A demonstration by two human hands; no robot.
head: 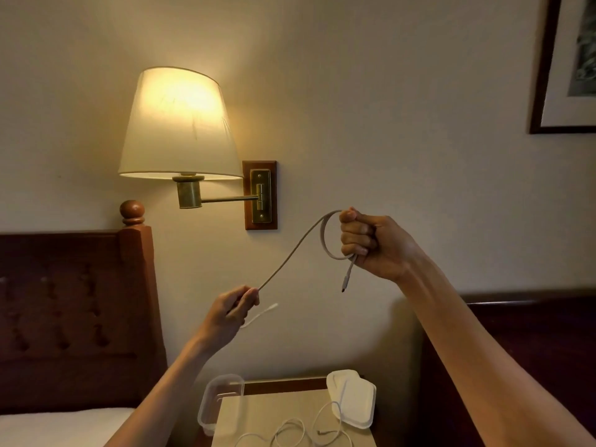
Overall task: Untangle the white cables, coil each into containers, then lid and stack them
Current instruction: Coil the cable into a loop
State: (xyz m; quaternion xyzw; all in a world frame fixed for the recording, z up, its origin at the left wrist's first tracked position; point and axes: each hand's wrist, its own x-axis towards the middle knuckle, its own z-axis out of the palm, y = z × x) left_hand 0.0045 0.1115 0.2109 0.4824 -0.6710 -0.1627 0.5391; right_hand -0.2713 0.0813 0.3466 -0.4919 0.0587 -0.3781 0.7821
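Far below both hands, the counter (274, 414) carries the rest of the job: a clear container (219, 401) hanging partly over its left edge, white lids (353, 398) at the right, and a second white cable (309, 430) lying in loose overlapping loops between them. That overhanging container looks the likeliest casualty; a dangling cable end or a lowering arm could knock it off.

The raised white cable (290, 253) runs up from the left hand (232, 312), which pinches it between thumb and fingers, to the right hand (371, 243), whose grip is a closed fist around one small loop. A short tail with the connector (346, 282) hangs just below the right grip; another free tail pokes out beside the left grip.

The loop at the right fist is tight. Pulled harder, it may kink or spring open once released, and such a coil may not sit flat in the container. If the left pinch slips, the slack drops onto the cable below and could tangle with it again.
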